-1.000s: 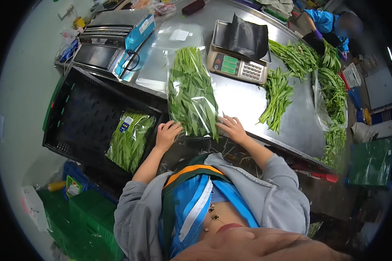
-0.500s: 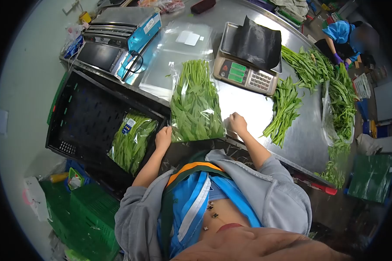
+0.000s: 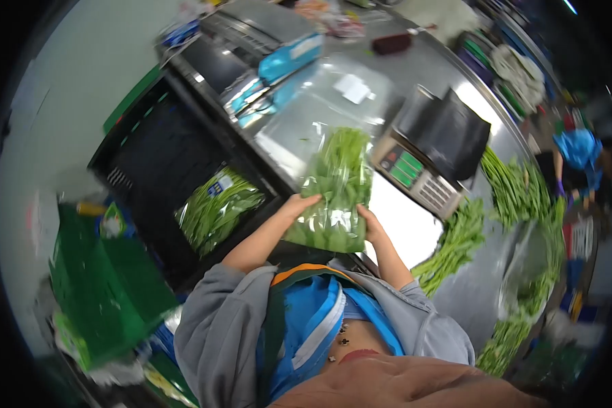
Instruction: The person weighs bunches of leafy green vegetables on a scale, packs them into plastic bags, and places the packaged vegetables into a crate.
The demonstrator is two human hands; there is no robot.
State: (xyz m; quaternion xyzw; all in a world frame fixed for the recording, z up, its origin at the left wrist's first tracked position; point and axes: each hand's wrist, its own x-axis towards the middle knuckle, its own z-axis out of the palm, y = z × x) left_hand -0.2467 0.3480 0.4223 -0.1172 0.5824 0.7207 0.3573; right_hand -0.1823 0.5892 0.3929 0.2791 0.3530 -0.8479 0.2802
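A clear plastic bag of leafy greens (image 3: 336,187) is held between my two hands at the table's near edge, stems pointing away from me. My left hand (image 3: 302,205) grips its left side, thumb on top of the film. On the opposite side, my right hand (image 3: 371,223) grips the bag's right edge. Some fingers of both hands are hidden beneath the bag. To the left, a second bag of greens with a blue label (image 3: 219,211) lies in a black crate (image 3: 146,146).
A digital scale (image 3: 421,173) with a black sheet (image 3: 452,136) on it stands right of the bag. Loose greens (image 3: 455,245) lie along the right of the metal table (image 3: 472,285). Flat plastic bags (image 3: 319,95) lie behind. Another person (image 3: 578,160) is at far right.
Both hands have moved inward and now grip the bag at its sides; before, the left was at its lower left corner and the right was off it. The camera view has turned.
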